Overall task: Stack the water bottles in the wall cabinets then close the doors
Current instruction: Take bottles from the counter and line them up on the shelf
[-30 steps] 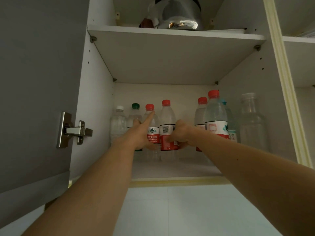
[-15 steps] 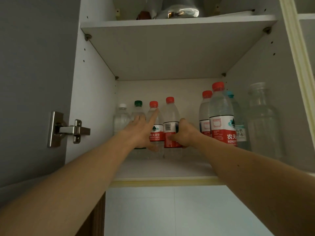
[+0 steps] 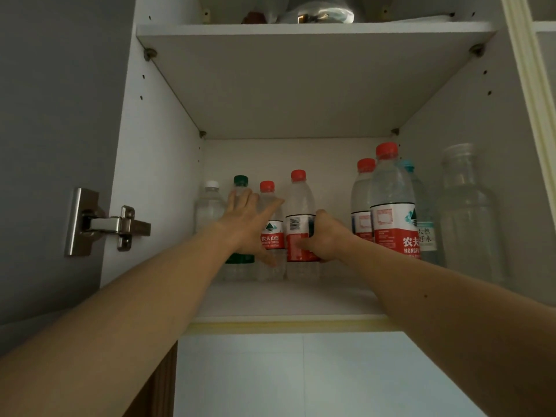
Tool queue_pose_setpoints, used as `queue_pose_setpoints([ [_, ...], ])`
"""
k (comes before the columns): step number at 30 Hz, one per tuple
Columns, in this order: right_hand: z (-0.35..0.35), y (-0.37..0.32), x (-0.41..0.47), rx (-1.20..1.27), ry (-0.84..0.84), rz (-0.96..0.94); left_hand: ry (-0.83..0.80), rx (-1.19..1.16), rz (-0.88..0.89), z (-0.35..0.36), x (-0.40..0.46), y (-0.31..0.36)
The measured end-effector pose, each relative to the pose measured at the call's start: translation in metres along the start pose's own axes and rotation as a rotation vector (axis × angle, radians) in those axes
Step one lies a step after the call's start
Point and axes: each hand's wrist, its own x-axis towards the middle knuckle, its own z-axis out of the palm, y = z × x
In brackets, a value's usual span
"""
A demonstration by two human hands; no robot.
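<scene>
Both my arms reach into the open wall cabinet. My right hand grips a red-capped water bottle by its red label, low on the shelf. My left hand rests with straight fingers against a smaller red-capped bottle and the green-capped bottle beside it. A white-capped bottle stands at the far left. To the right stand a large red-capped bottle, another red-capped one behind it and a blue-capped bottle.
A clear glass bottle stands against the right cabinet wall. The grey door hangs open at left on its metal hinge. The upper shelf carries a shiny metal pot. White tiled wall lies below the cabinet.
My left hand has opened from pointing with one finger to flat fingers spread over the bottles. The view has moved closer to the shelf. My right hand keeps its grip.
</scene>
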Motion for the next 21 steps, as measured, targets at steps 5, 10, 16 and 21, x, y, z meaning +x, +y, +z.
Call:
queue_pose_setpoints([
  [5,0.000,-0.001,-0.001,-0.005,-0.014,0.007,0.030,0.098,-0.018,0.007,0.001,0.002],
  [10,-0.001,-0.010,-0.003,-0.018,-0.043,0.052,0.016,0.168,-0.043,0.006,-0.004,0.006],
  [16,-0.004,-0.021,0.002,-0.028,-0.137,0.109,-0.016,0.173,-0.043,0.002,-0.004,0.008],
  [21,-0.002,-0.016,0.012,-0.089,-0.139,0.082,0.043,0.109,-0.015,-0.002,-0.002,0.005],
])
